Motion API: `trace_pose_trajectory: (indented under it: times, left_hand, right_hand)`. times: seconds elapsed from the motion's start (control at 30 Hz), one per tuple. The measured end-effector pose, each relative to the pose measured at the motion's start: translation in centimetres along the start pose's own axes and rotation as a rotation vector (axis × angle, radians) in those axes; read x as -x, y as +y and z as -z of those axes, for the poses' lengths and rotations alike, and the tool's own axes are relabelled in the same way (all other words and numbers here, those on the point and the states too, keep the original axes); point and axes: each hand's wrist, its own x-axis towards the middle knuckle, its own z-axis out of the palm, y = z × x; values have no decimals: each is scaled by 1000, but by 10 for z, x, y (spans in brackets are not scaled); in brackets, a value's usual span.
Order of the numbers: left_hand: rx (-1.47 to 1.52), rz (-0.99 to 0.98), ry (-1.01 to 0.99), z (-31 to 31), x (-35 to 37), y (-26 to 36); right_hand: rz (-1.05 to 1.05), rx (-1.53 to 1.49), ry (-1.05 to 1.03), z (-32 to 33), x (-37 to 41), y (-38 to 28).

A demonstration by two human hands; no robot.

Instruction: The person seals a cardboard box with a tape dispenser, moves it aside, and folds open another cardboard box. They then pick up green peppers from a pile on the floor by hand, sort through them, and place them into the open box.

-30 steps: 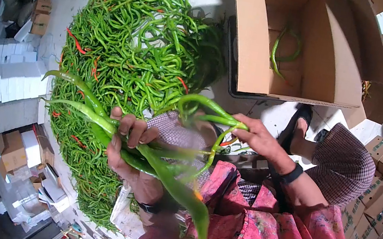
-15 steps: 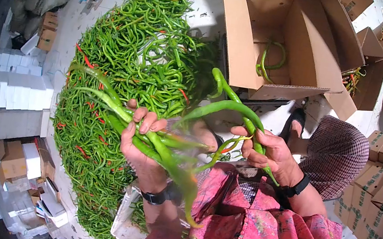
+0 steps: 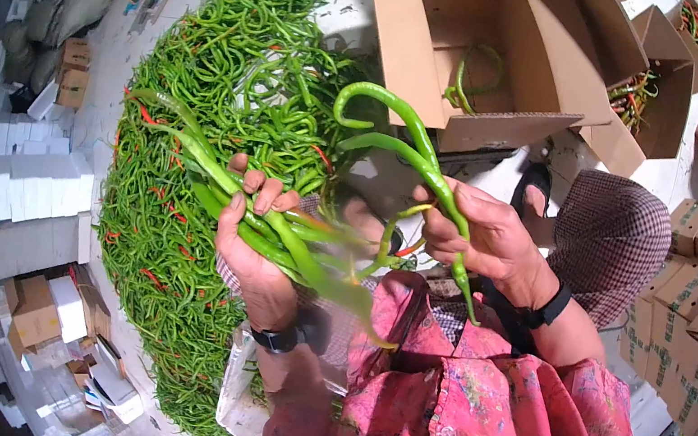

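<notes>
My left hand [image 3: 256, 276] is closed around a bunch of long green chili peppers [image 3: 210, 164], whose ends stick out on both sides of the fingers. Some of the tips on the right of that bunch are blurred. To the right, my right hand [image 3: 496, 241] pinches a few chili peppers [image 3: 411, 116] between thumb and fingers. One of these is long and hooked at its end, and a thin, curled yellowish-green one hangs by the fingertips. Below both hands spreads a large pile of green chili peppers [image 3: 179, 255] with scattered red ones.
An open cardboard box [image 3: 463, 131] stands beyond my right hand, with a few green peppers inside. Farther right are more open boxes [image 3: 665, 95] holding peppers and stacked cartons [image 3: 669, 333]. White foam boxes [image 3: 36, 178] stand at the left. A white crate [image 3: 236, 383] sits by my left forearm.
My right hand has risen slightly with its peppers, and the hooked one now shows more fully. My left hand keeps its bunch. The view has shifted a little.
</notes>
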Motion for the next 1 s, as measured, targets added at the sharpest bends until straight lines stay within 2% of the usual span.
trace_pose_trajectory:
  times: [0.2, 0.3, 0.47, 0.57, 0.67, 0.73, 0.8, 0.87, 0.93, 0.97, 1.0]
  left_hand:
    - [-148, 98, -83, 10, -1, -6]
    - [-196, 141, -72, 10, -1, -8]
    - [-227, 150, -34, 8, -2, -11]
    - [-207, 155, -29, 5, -2, -13]
    - [-215, 134, 21, 2, 0, -13]
    - [-221, 136, -24, 4, -1, -12]
    - [-197, 131, 45, 1, 0, -13]
    - [-245, 134, 60, 9, -1, -10]
    - [-331, 162, 270, 15, -2, -11]
    - [-263, 189, 213, 22, -5, -9]
    - [-238, 246, 331, -13, 1, -15]
  right_hand:
    - [-30, 48, -132, 3, -10, -1]
    - [-92, 131, 9, -7, -14, -5]
    - [-30, 237, 77, -24, -31, 1]
    - [-116, 716, 141, -33, -38, 5]
    - [-62, 791, 194, -40, -39, 14]
    - [29, 847, 223, -44, -39, 18]
    - [93, 950, 242, -46, -37, 20]
    - [90, 1252, 298, -50, -31, 18]
    - [376, 1682, 220, -52, -25, 19]
    - [387, 1709, 238, -58, -22, 19]
    - [399, 1734, 253, -66, -19, 18]
